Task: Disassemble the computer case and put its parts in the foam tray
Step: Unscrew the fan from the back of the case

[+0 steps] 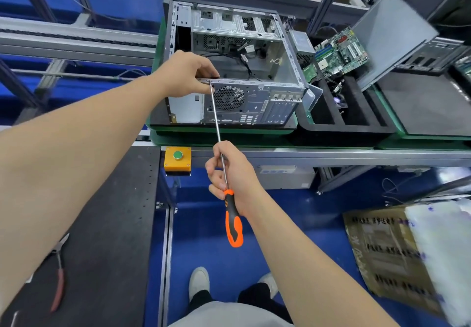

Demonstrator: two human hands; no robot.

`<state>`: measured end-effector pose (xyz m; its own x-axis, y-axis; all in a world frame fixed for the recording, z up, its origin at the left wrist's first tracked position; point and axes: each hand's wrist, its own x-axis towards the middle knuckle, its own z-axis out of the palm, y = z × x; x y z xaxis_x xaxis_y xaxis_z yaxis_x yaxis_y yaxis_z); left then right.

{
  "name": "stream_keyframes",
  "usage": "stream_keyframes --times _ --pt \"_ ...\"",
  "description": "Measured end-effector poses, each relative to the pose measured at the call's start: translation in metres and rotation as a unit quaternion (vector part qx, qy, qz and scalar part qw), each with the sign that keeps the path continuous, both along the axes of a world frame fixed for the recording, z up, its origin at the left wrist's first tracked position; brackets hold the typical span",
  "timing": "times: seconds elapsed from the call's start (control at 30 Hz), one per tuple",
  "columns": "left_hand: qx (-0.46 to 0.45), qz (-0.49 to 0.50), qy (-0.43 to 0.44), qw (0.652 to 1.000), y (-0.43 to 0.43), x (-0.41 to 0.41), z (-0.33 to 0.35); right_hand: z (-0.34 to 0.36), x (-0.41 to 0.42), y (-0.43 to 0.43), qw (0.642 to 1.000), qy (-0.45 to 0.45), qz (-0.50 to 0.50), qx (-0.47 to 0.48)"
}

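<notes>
Forearm (76, 148) over black bench (107, 224), computer case (254, 102) on green pallet (229, 132)

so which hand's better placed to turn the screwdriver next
Right. The right hand grips the screwdriver, whose tip sits at the top rear edge of the computer case. The left hand grips that edge beside the tip, so it probably serves best steadying.

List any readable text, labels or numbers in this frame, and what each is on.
Nothing reads clearly.
Cardboard box, lower right: rows of printed characters, too blurred to read.
Sticker on the grey unit under the conveyor: blurred.
Motherboard: markings too small.
Power supply label: too small.
Computer case rear panel: port markings too small.
</notes>
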<state>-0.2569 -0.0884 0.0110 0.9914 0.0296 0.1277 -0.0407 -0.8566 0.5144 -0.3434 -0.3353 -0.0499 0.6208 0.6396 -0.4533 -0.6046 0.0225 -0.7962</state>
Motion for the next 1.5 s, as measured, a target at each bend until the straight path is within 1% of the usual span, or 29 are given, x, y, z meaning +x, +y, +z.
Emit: stream_keyframes --times 0.47,0.63,1.23,1.33,1.5 --pt "0.002 0.000 0.002 1.000 0.0027 0.0032 -0.0033 0.0004 -0.0062 -0.0058 1.000 -0.015 -0.009 -0.027" --pt "0.000 0.004 0.006 1.000 0.0018 0.0034 -0.0036 -0.0006 -0.0080 -0.0034 1.000 -0.003 -0.005 -0.016" --pt "-0.014 -0.002 0.003 1.000 0.0056 0.0062 -0.0066 -0.0070 -0.0080 -0.0043 1.000 -0.003 -0.009 -0.002" --pt "-0.015 -0.002 0.002 1.000 0.0056 0.0060 -0.0068 -0.0047 -0.0053 -0.0058 0.999 -0.026 -0.005 -0.026" --pt "-0.016 0.002 0.004 1.000 0.0049 0.0065 -0.0061 -0.0009 -0.0020 -0.0094 0.987 -0.127 -0.005 -0.102"
